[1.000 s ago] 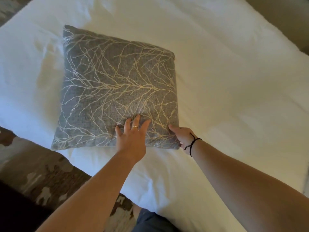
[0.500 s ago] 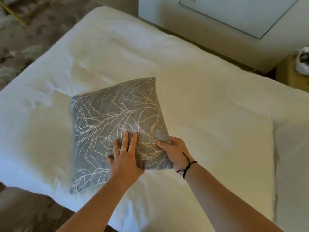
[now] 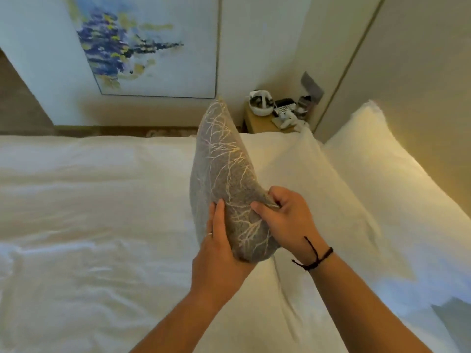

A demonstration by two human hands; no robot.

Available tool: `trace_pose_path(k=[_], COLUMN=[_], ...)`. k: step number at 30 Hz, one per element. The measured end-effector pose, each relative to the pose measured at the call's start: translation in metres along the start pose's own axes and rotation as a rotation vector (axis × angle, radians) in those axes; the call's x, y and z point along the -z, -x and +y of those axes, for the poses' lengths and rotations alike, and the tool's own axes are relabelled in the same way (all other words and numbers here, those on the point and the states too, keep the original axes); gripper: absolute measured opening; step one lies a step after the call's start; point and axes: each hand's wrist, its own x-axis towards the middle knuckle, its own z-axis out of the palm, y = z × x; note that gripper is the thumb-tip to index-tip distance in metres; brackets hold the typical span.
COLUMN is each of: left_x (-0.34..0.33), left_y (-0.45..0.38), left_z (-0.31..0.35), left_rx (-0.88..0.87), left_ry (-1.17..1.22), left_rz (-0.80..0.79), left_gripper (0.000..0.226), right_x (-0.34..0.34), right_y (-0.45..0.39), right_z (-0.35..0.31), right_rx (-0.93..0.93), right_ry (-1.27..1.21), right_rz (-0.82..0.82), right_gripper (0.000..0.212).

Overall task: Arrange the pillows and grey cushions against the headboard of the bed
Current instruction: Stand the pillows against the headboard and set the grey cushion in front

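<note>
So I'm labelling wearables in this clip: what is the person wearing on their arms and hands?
Both forearms are bare, with no sleeves in view. The left hand has a thin, pale ring on one finger. The right hand has a thin black cord bracelet at the wrist, knotted, with a loose end trailing up the back of the hand.

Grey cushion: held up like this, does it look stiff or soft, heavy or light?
Probably soft: the grey cushion dents where the right hand pinches it. Likely light: it stands on edge, held only at its lower end with the left hand.
</note>
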Motion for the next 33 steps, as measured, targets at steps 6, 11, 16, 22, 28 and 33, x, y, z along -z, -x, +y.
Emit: trace_pose_path(k=[6, 11, 16, 22, 28, 33], left_x=[-0.104, -0.152, -0.169, -0.173, -0.191, -0.212], left_y=[-0.001, 0.007, 0.011, 0.007, 0.011, 0.014], left_z=[0.069, 0.082, 0.098, 0.116, 0.127, 0.13], left_rx=[0.007, 0.106, 0.102, 0.012, -0.177, -0.23], left_ry=[0.04, 0.018, -0.084, -0.206, -0.235, -0.198], left_rz=[-0.418, -0.463, -0.44, -0.385, -0.376, -0.433], left_gripper=[0.111, 0.1, 0.092, 0.065, 0.025, 0.02], right_x=[0.136, 0.171, 0.165, 0.167, 0.196, 0.223], right_y=[-0.004, 0.029, 0.055, 0.097, 0.122, 0.151], right_z=[0.157, 0.235, 0.245, 0.246, 0.245, 0.237], right_rx=[-0.385, -0.421, -0.411, -0.417, -0.496, -0.623], right_ry=[0.303, 0.279, 0.158, 0.151, 0.25, 0.251], right_rz=[0.19, 0.036, -0.178, -0.293, -0.28, -0.241], right_gripper=[0.029, 0.058, 0.066, 0.064, 0.057, 0.048])
